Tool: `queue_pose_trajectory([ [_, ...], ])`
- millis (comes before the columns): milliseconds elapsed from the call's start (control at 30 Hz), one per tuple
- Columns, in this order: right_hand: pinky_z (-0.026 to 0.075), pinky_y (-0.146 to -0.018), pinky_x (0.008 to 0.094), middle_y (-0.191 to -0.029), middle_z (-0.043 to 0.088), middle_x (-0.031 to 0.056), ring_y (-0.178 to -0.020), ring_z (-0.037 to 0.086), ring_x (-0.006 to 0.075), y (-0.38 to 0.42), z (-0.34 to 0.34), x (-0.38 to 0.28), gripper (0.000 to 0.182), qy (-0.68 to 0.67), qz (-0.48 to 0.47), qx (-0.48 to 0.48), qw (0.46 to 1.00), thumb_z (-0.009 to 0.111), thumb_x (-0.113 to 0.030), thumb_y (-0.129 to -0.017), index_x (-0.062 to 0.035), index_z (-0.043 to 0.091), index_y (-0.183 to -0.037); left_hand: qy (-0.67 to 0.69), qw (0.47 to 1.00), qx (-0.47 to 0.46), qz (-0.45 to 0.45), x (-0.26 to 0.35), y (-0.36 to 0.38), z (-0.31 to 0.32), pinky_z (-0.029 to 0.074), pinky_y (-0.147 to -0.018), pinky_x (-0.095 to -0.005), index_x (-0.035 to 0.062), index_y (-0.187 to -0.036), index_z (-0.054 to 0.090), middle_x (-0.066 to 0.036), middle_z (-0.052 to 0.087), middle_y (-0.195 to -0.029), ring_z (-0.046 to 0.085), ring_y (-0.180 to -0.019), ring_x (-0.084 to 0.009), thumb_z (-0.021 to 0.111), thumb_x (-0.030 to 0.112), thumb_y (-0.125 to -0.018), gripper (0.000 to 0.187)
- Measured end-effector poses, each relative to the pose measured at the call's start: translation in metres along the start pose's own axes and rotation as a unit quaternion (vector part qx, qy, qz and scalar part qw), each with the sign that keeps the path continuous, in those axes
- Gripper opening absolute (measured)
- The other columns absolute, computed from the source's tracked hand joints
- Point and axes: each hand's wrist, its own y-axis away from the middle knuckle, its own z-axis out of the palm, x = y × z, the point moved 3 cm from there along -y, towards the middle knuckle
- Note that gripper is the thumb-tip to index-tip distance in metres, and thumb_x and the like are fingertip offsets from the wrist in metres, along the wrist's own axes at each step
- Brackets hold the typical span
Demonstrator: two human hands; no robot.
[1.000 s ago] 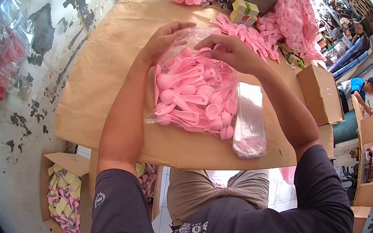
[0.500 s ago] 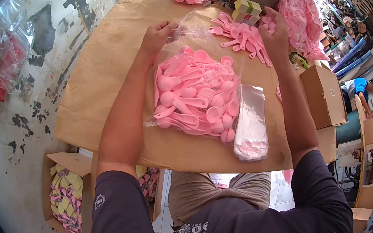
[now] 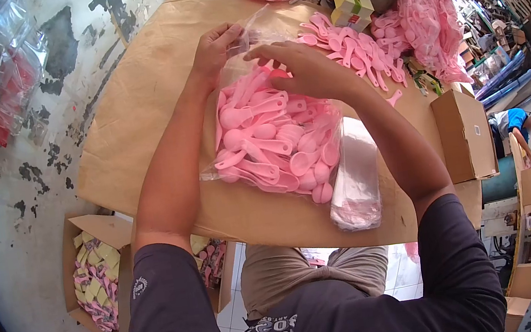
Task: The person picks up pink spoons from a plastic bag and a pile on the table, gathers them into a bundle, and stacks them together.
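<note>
Clear bag (image 3: 255,35) of pink spoons (image 3: 269,142) lay before you in the head view, on the brown-covered worktop (image 3: 130,124), between your forearms. Its body was on your side of both hands, so the spoons sat back toward your chest while the mouth faced away from you. Its long axis ran from that far mouth toward the near edge, slanting down to your right. Your left hand (image 3: 217,45) was at the mouth's left corner, fingers closed in a pinch on the thin film, drawing it up and out from the contents. Your right hand (image 3: 299,69) was the nearer one to the spoons, poised over the upper end of the heap, palm down, fingers curved and spread, thumb apart; no spoon was clearly gripped there, and you could not tell whether a fingertip touched one. A loose pile of spoons (image 3: 358,51) lay beyond your right wrist, farther off and to the right, so that hand stood between the pile and the mouth, with the left on the far side. A flat stack of clear sleeves (image 3: 353,177) rested just beside the bag's lower right flank, inside your right forearm.
</note>
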Motion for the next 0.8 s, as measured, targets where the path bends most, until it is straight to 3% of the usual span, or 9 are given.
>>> queue_pose_trajectory([
  [133,0.055,-0.087,0.0392,-0.116,0.072,0.0117,-0.099,0.069,0.0251,-0.007,0.002,-0.012,0.043,-0.043,-0.063,0.015,0.997,0.069,-0.013,-0.091,-0.0118,0.064,-0.133,0.009,0.999,-0.028,-0.034,-0.005,-0.001,0.000,0.054,-0.093,-0.0342,0.0011,-0.111,0.070,-0.012,0.075,-0.108,0.071,-0.099,-0.0205,0.057,0.020,-0.104,0.024],
  [200,0.056,-0.086,0.0420,-0.106,0.073,0.0150,-0.097,0.071,0.0296,-0.008,0.003,-0.013,0.033,-0.060,0.029,-0.029,0.997,0.073,-0.012,-0.090,-0.0078,0.069,-0.122,0.009,1.000,-0.021,-0.014,-0.002,-0.001,0.003,0.054,-0.092,-0.0341,0.0013,-0.110,0.070,-0.012,0.075,-0.108,0.071,-0.100,-0.0201,0.057,0.021,-0.104,0.024],
  [300,0.057,-0.080,0.0398,-0.098,0.074,0.0134,-0.088,0.072,0.0283,-0.002,0.005,-0.011,0.024,-0.031,-0.006,0.007,0.999,0.073,-0.008,-0.089,-0.0050,0.071,-0.113,0.007,1.000,-0.009,0.005,0.001,-0.001,0.004,0.054,-0.092,-0.0338,0.0017,-0.110,0.071,-0.012,0.075,-0.109,0.071,-0.100,-0.0196,0.058,0.021,-0.104,0.024],
  [433,0.057,-0.078,0.0381,-0.097,0.075,0.0120,-0.085,0.071,0.0266,0.003,-0.001,-0.016,0.022,-0.036,0.013,-0.013,0.999,0.073,-0.008,-0.090,-0.0045,0.072,-0.111,-0.002,1.000,-0.011,-0.001,0.001,0.001,0.007,0.054,-0.094,-0.0336,0.0027,-0.111,0.071,-0.012,0.075,-0.111,0.072,-0.102,-0.0197,0.059,0.022,-0.104,0.024],
  [533,0.057,-0.075,0.0351,-0.094,0.075,0.0103,-0.083,0.071,0.0237,0.013,-0.017,-0.021,0.018,-0.066,-0.001,0.037,0.997,0.073,-0.011,-0.093,-0.0039,0.072,-0.109,0.013,1.000,0.005,-0.006,0.002,0.001,0.008,0.054,-0.096,-0.0338,0.0029,-0.112,0.072,-0.012,0.075,-0.111,0.072,-0.104,-0.0201,0.059,0.023,-0.104,0.025],
  [633,0.057,-0.072,0.0276,-0.095,0.074,0.0048,-0.084,0.070,0.0125,0.029,-0.040,-0.013,0.016,-0.105,0.046,0.149,0.982,0.068,-0.015,-0.100,-0.0048,0.072,-0.112,-0.003,1.000,0.004,-0.003,0.004,0.003,0.008,0.054,-0.095,-0.0341,0.0031,-0.112,0.072,-0.013,0.075,-0.111,0.072,-0.104,-0.0204,0.060,0.024,-0.104,0.026],
  [667,0.057,-0.072,0.0276,-0.095,0.074,0.0048,-0.084,0.070,0.0125,0.036,-0.045,-0.004,0.016,-0.105,0.046,0.149,0.982,0.068,-0.015,-0.100,-0.0048,0.072,-0.112,-0.002,1.000,0.004,-0.003,0.004,0.003,0.008,0.054,-0.095,-0.0341,0.0031,-0.112,0.072,-0.013,0.075,-0.111,0.072,-0.104,-0.0204,0.060,0.024,-0.104,0.026],
  [733,0.056,-0.075,0.0270,-0.099,0.074,0.0055,-0.086,0.069,0.0112,0.049,-0.059,0.024,0.021,-0.257,0.103,0.212,0.937,0.067,-0.016,-0.101,-0.0017,0.070,-0.117,-0.011,1.000,0.008,0.000,0.004,0.000,0.008,0.054,-0.096,-0.0341,0.0031,-0.112,0.072,-0.013,0.076,-0.111,0.072,-0.103,-0.0204,0.060,0.025,-0.104,0.026],
  [800,0.056,-0.077,0.0269,-0.100,0.073,0.0067,-0.087,0.069,0.0115,0.066,-0.071,0.040,0.023,-0.276,0.126,0.237,0.923,0.067,-0.016,-0.101,0.0005,0.069,-0.117,-0.011,1.000,0.009,0.001,0.004,0.000,0.009,0.054,-0.096,-0.0341,0.0032,-0.111,0.071,-0.012,0.076,-0.111,0.072,-0.103,-0.0203,0.060,0.026,-0.104,0.026],
])
